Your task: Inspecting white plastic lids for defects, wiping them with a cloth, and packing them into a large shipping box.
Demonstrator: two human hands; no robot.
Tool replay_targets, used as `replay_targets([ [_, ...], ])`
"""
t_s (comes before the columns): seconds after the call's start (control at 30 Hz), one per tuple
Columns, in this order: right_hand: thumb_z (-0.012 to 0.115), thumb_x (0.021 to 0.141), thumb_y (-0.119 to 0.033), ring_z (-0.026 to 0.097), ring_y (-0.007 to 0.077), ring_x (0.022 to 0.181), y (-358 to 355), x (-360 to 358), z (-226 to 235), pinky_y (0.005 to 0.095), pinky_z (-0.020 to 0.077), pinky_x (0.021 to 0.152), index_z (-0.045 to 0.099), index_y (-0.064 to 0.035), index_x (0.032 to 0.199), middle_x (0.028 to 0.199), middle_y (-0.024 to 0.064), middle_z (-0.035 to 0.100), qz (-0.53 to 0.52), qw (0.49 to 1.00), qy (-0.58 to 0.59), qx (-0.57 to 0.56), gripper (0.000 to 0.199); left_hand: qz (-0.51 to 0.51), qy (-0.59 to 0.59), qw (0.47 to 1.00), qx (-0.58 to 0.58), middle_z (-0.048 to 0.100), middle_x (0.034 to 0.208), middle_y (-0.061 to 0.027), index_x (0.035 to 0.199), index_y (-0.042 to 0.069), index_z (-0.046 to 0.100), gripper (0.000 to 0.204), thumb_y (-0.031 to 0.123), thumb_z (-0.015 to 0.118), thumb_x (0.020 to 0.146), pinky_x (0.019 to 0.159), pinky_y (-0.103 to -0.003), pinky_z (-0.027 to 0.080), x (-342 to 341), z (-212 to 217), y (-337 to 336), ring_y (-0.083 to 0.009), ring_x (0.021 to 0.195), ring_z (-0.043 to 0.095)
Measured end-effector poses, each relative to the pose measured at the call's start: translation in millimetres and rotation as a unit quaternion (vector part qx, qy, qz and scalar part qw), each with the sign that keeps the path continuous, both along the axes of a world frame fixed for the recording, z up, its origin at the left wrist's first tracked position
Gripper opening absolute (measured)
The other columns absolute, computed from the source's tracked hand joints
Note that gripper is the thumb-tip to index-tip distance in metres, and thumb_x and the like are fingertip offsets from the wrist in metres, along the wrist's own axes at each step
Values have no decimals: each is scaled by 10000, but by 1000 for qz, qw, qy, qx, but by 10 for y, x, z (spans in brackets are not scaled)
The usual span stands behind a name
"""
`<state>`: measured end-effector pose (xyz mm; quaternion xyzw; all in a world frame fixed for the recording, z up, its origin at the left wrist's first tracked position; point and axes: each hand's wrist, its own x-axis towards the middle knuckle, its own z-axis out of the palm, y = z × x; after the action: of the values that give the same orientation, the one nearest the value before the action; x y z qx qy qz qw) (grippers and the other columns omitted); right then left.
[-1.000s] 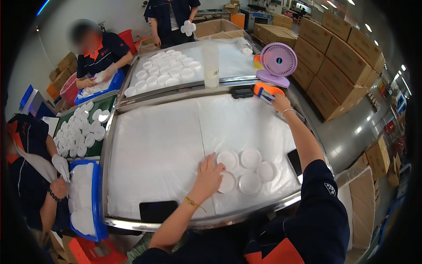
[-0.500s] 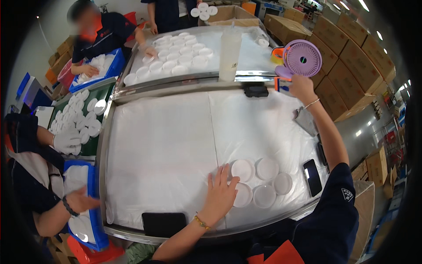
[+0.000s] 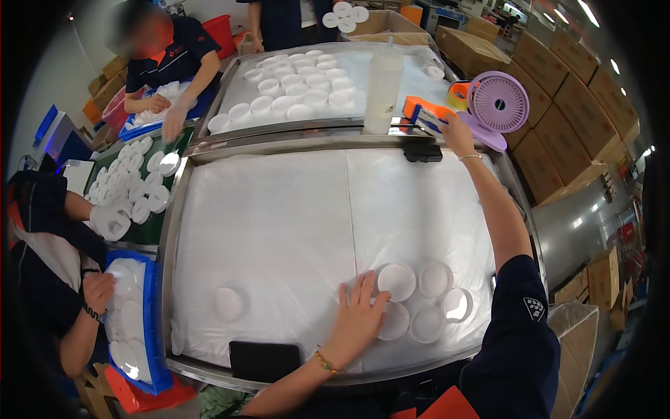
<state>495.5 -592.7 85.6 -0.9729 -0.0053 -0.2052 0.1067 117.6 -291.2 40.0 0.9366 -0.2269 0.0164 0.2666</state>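
Observation:
My left hand (image 3: 357, 318) lies with fingers spread at the left side of a cluster of several round, shallow white lids. Its thumb and fingertips reach the near-left lid (image 3: 393, 321) and the edge of the far-left lid (image 3: 397, 281). The other lids in the cluster, such as the right one (image 3: 457, 305), lie flat beside these. At the table's far right, my right hand (image 3: 458, 135) is closed on an orange-and-blue hand tool (image 3: 427, 115), its exact kind unclear. One more white lid (image 3: 227, 304) lies alone on the left part of the table.
A black phone (image 3: 265, 361) lies at the near edge. Beyond the metal rail stand a translucent bottle (image 3: 383, 98) and a purple fan (image 3: 497, 103). A black block (image 3: 423, 152) sits by the rail. Co-workers handle lids at left, near a blue bin (image 3: 152, 314) and green belt (image 3: 150, 227).
My right hand has lifted the orange-and-blue tool and moved slightly left with it. A lone lid now lies at the table's left. My left hand stays by the cluster.

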Motion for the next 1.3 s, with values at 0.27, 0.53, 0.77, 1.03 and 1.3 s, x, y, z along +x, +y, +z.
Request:
replay_targets([
  [0.27,659,877,-234,627,352,1045,-134,-419,203,461,512,818,548,-83,1210,1228,159,600,89,994,-64,-1,382,0,-11,1000,-7,344,1469,-233,1165,135,527,384,167,701,825,1085,-637,287,-7,22,-11,-411,1384,330],
  [0.53,682,894,-314,602,334,1032,136,-3280,493,400,503,884,397,-77,1417,1171,195,541,270,919,279,73,640,6,-41,999,-2,355,1460,-223,1096,118,548,317,129,695,815,1096,-594,296,43,-76,13,-407,1378,331],
  [0.77,700,856,-242,609,392,921,493,-4017,36,426,529,786,466,-104,1363,1148,231,485,242,944,226,2,575,-11,-54,997,-49,394,1443,-189,960,87,621,197,133,714,792,1101,-582,286,122,-118,54,-372,1364,345],
  [1.03,668,808,-23,603,408,885,485,-4151,-272,444,507,793,554,-79,1183,1134,221,436,231,967,104,4,395,212,-63,974,47,369,1473,-176,956,176,661,185,184,739,789,1059,-764,160,256,-90,600,-423,1423,232],
  [1.3,597,844,-11,614,389,859,278,-4392,-173,497,475,752,548,-63,1103,893,183,614,213,963,162,27,269,457,5,890,6,345,1456,-246,1051,218,628,272,117,668,802,1006,-730,265,46,-174,1405,-491,1346,303],
])
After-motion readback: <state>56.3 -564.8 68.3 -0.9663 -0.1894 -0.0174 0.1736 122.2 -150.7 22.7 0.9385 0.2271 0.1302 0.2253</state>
